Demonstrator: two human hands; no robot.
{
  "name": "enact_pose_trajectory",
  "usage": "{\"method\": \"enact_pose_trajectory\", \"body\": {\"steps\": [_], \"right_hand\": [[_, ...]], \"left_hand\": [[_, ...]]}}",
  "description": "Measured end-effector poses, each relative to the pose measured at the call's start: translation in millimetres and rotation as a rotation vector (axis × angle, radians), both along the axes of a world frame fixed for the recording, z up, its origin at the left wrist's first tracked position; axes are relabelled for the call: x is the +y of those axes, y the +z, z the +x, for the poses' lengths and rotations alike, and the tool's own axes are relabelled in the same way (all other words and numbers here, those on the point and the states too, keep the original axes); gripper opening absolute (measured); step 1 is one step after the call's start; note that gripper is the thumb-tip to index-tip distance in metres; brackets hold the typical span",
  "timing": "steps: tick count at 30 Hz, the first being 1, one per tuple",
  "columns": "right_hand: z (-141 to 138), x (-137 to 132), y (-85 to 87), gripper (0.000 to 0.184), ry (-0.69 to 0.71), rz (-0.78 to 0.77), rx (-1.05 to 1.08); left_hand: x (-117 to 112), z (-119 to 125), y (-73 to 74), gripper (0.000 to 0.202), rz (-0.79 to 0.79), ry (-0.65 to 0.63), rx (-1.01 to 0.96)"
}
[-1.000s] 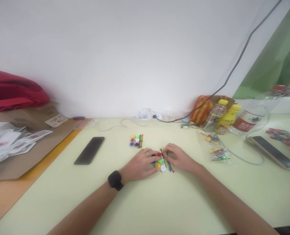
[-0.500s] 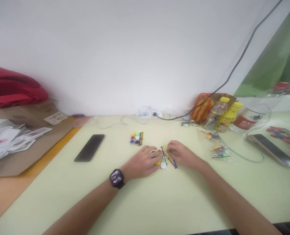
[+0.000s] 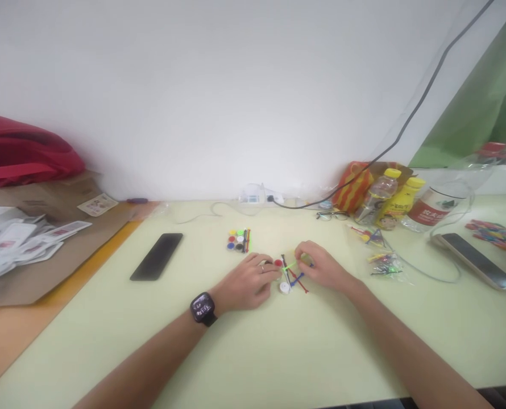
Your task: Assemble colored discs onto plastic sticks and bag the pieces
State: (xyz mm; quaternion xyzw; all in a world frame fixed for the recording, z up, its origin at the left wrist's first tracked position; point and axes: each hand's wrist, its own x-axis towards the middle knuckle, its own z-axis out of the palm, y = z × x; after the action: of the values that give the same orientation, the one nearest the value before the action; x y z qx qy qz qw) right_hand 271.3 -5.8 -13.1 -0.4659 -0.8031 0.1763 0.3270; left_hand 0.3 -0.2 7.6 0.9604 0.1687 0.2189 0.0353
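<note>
My left hand [image 3: 249, 282], with a ring and a black smartwatch [image 3: 202, 308], rests on the table, fingers curled together at the left of a loose group of small plastic parts. By its fingertips lies a red disc [image 3: 277, 263]; what is under the fingers is hidden. My right hand [image 3: 321, 266] is pinched at the group's right side, on the end of a light-green stick [image 3: 289, 266]. Between the hands lie a white disc [image 3: 284, 288], a blue stick [image 3: 297, 279] and a red stick [image 3: 302, 285].
Behind the hands, coloured discs [image 3: 231, 240] and sticks [image 3: 247, 241] lie in neat rows. A black phone [image 3: 157, 257] is to the left. At right are bagged parts [image 3: 385, 264], bottles [image 3: 395, 204], glasses [image 3: 332, 216] and another phone [image 3: 477, 260].
The light-green stick has swung from nearly upright in view to pointing at my right fingers. My right hand has shifted slightly right, and the blue stick now lies at a different angle.
</note>
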Motion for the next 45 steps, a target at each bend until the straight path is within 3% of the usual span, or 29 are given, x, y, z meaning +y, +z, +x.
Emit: {"method": "enact_pose_trajectory", "body": {"steps": [16,28,34,41,45], "right_hand": [[-5.4,-3.8,-0.5,0.008,-0.016,-0.115,0.044],[-11.3,0.1,-6.7,0.011,-0.054,0.081,0.000],[-11.5,9.9,-11.3,0.010,-0.203,0.157,0.189],[-9.2,14.7,-5.6,0.029,-0.403,-0.050,0.716],[-3.2,16.7,-3.0,0.027,-0.443,-0.023,0.785]], "left_hand": [[3.2,1.2,-7.7,0.026,0.016,-0.009,-0.066],[0.0,11.4,-14.7,0.020,0.060,0.087,-0.087],[1.6,11.3,-15.3,0.013,0.079,0.115,-0.071],[-2.0,11.5,-9.0,0.016,0.032,0.093,-0.037],[-3.5,9.8,-6.8,0.018,0.020,0.012,0.022]]}}
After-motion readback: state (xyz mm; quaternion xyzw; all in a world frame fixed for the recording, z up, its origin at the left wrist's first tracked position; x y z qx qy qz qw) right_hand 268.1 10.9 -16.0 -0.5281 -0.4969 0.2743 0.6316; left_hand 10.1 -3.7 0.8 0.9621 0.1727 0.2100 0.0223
